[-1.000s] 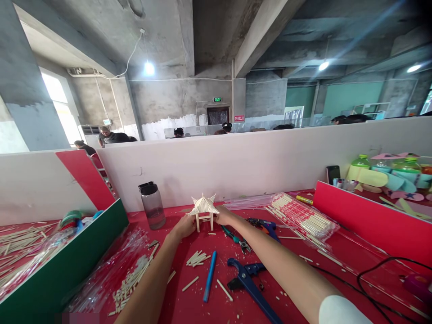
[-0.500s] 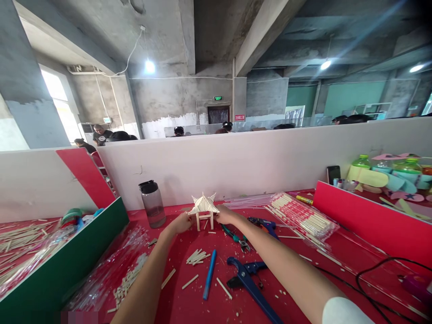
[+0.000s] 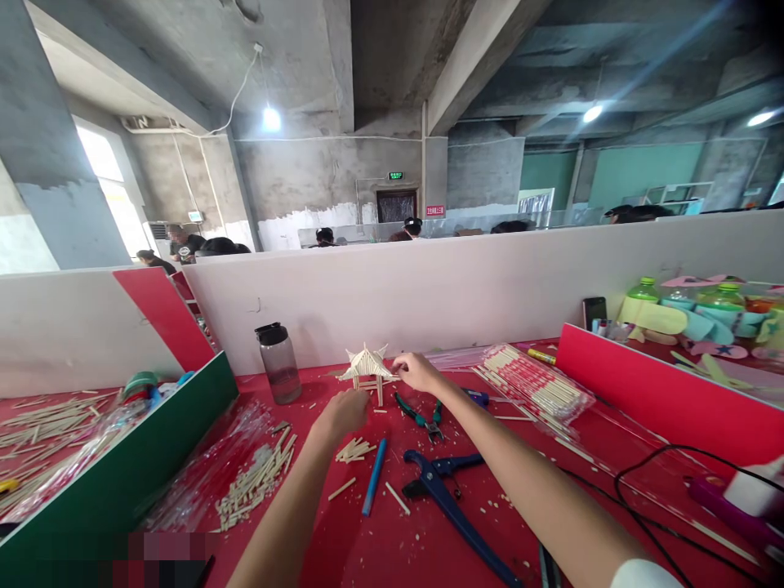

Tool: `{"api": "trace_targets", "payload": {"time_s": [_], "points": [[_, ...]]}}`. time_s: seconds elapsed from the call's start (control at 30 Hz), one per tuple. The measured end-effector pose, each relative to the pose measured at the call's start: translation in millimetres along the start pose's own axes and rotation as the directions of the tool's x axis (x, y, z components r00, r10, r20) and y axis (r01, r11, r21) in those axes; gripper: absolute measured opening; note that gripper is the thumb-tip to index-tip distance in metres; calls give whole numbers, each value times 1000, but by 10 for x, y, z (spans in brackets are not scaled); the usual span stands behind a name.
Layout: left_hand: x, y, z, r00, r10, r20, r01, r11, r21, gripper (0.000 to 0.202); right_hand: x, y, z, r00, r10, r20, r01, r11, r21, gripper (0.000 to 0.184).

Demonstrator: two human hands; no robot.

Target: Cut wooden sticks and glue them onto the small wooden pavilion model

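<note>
A small pavilion model [image 3: 366, 364] of pale wooden sticks, with upturned roof corners, stands upright on the red table. My right hand [image 3: 415, 372] is beside it, thumb and fingers pinched at the right roof corner. My left hand [image 3: 343, 412] is low at the model's front left, back of the hand toward me; its fingertips are hidden, so I cannot tell whether they touch it. Nearer me lie cut sticks [image 3: 355, 449], a blue pen [image 3: 375, 477] and a dark blue cutter [image 3: 450, 505]. Green-handled pliers [image 3: 419, 418] lie below my right hand.
A water bottle [image 3: 278, 363] stands at the left, by a white partition [image 3: 429, 282]. Left are a stick pile [image 3: 257, 478] and a green divider [image 3: 140, 465]. Bundled sticks [image 3: 539, 380], a red divider [image 3: 649, 400] and a black cable [image 3: 618, 482] are right.
My left hand has come down and toward me from the model's left side. My right hand has risen slightly to the roof corner. The view has shifted a little.
</note>
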State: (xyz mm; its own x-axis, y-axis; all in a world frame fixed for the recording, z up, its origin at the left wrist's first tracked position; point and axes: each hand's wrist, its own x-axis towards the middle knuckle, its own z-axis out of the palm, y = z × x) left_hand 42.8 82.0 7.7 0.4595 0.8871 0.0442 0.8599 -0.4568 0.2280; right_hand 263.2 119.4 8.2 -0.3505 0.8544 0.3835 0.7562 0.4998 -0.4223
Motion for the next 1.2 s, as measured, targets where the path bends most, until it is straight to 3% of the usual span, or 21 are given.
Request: {"api": "trace_targets", "payload": {"time_s": [0.07,0.2,0.4,0.57,0.77,0.9,1.03,1.07,1.13,1.2], "points": [[42,80,100,999,-46,-21,48,995,83,22,-183,-106,-139,1000,-2,19,2,1000,3,25],[122,129,217,996,-93,-9,93,979,179,25,-668,-507,-270,985,13,171,-10,1000,-21,17],[163,180,279,992,-111,-64,123,965,231,30,-1290,-1211,-19,971,29,238,11,986,-168,12],[162,216,272,988,-130,-87,148,958,244,35,-1465,-1433,221,952,-5,306,104,945,-310,16],[128,238,275,987,-124,-98,145,959,245,32,-1520,-1549,334,955,-35,295,127,945,-302,32],[-89,238,147,979,-152,-137,181,955,236,30,-1504,-1506,302,964,-45,261,84,987,-140,22],[-516,237,-84,961,-191,-202,233,949,211,28,-1412,-1325,160,988,40,151,-71,975,208,14],[-624,249,-123,954,-208,-218,249,951,181,25,-1387,-1278,125,990,64,123,-100,945,311,12],[-803,294,-141,954,-206,-216,202,979,-39,19,-1342,-1196,83,988,117,103,-154,838,523,8],[-915,361,-76,984,-84,-155,31,948,-317,15,-1304,-1127,90,984,159,82,-172,709,684,9]]}}
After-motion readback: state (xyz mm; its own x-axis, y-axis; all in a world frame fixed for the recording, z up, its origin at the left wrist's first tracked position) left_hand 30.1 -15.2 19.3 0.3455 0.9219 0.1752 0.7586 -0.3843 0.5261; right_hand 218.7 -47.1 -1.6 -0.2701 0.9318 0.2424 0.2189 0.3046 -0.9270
